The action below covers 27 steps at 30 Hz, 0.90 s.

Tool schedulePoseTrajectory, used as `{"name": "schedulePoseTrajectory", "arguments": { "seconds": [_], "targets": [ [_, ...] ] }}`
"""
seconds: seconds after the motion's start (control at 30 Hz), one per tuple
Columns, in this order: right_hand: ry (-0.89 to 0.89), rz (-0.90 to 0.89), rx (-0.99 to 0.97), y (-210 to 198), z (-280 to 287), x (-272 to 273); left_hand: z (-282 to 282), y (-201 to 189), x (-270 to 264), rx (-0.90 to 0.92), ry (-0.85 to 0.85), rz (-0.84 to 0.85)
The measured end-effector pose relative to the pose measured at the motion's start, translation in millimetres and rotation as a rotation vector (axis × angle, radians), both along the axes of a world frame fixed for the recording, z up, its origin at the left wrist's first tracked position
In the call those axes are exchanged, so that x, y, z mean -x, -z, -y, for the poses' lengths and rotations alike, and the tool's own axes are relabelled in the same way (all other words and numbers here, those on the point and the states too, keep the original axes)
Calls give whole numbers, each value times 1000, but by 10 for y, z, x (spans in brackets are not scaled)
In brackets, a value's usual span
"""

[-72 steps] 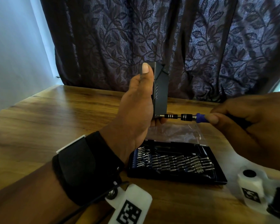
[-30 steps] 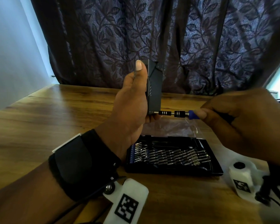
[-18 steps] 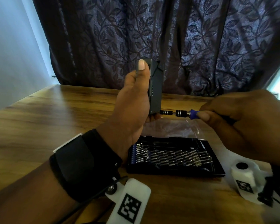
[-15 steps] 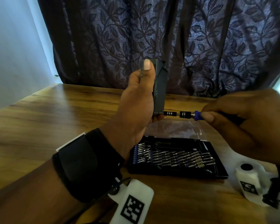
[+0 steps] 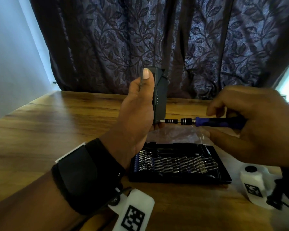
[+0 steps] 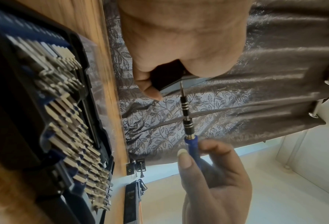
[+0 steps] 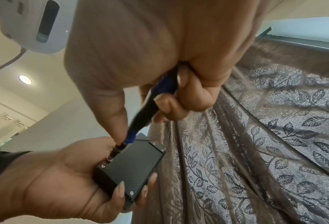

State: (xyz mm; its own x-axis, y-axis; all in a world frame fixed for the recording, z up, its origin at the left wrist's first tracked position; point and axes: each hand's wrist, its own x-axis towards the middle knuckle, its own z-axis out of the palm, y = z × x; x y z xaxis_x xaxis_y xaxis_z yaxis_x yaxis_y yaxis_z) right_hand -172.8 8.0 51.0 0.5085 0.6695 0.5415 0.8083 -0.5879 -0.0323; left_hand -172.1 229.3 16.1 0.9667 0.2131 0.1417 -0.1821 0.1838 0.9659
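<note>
My left hand (image 5: 138, 104) grips a flat dark box (image 5: 160, 97) upright above the table, thumb along its near edge; in the right wrist view its fingers (image 7: 119, 192) curl round the box (image 7: 133, 166), whose face has small corner screws. My right hand (image 5: 250, 124) holds a blue-and-black precision screwdriver (image 5: 213, 122) level, its metal bit against the box's lower corner. The screwdriver (image 6: 186, 119) shows in the left wrist view, its tip at the box, and its handle (image 7: 150, 109) sits among curled fingers in the right wrist view.
An open black case of several screwdriver bits (image 5: 177, 164) lies on the wooden table (image 5: 48, 127) below my hands. A clear plastic bag (image 5: 175, 134) lies behind it. A dark leaf-patterned curtain (image 5: 157, 39) hangs along the table's far edge.
My right thumb and forefinger have lifted back along the screwdriver, baring more of its blue handle. The box and the bit stay at the same corner.
</note>
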Motion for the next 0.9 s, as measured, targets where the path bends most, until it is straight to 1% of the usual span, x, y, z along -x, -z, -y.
{"name": "schedulePoseTrajectory", "arguments": {
  "seconds": [0.07,0.17,0.23,0.3,0.5,0.63,0.77,0.9],
  "targets": [
    [-21,29,-39,52,-24,-40,-3,5,-8,-3,-14,-6],
    [-41,86,7,97,-9,-132,-27,-1,-17,22,-25,-11],
    [-40,68,15,118,-12,-147,-36,-15,-18,32,-27,-5],
    [-77,29,-20,115,19,-143,-32,-19,-20,27,-22,0],
    [-74,23,-56,120,41,-145,-28,-7,-7,22,-3,-1],
    [-85,56,-66,149,39,-193,-55,-30,5,89,-1,-23],
    [-74,54,-104,168,78,-279,-105,-43,23,257,72,-13],
    [-86,14,-217,168,149,-351,-130,-70,9,264,128,42]
  ]
}}
